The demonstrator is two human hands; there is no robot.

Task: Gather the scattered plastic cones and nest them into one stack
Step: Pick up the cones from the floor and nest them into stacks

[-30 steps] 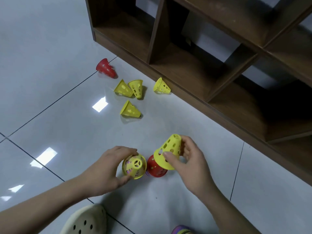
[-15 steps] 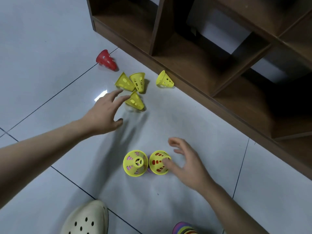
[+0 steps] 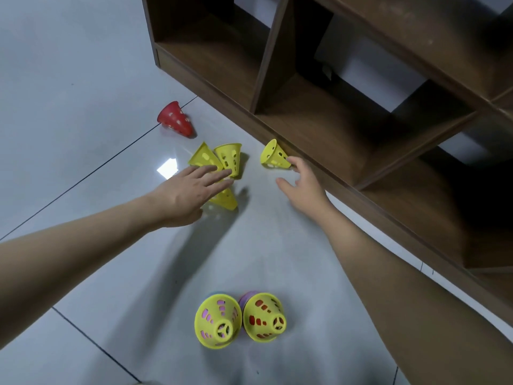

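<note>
Perforated plastic cones lie scattered on the tiled floor [image 3: 69, 79]. Near the viewer, two yellow-topped partial stacks stand side by side, touching: the left stack [image 3: 218, 320] shows purple through its holes, the right stack [image 3: 263, 316] shows red; both stand on their wide rims, narrow tips upward toward the camera. Farther off, a cluster of yellow cones: one on its side [image 3: 204, 157], one inverted with its wide mouth up [image 3: 229, 158], and one partly hidden [image 3: 226, 198] beneath the left hand [image 3: 188, 190]. A lone yellow cone [image 3: 273, 155] lies on its side, long axis roughly left to right, mouth toward the left, just beside the base of the wooden shelf unit [image 3: 319, 120]. A red cone [image 3: 175, 119] lies far left, tip pointing right and nearer.

The left hand is flat and released, fingers extended over the cluster. The right hand [image 3: 302, 187] is spread and holds nothing, fingertips at the lone cone's tip.

The cones appear light, thin-walled, stiff and smooth, so likely to skid or roll when nudged; a pinch across the rim or around the narrow tip should secure them.
</note>
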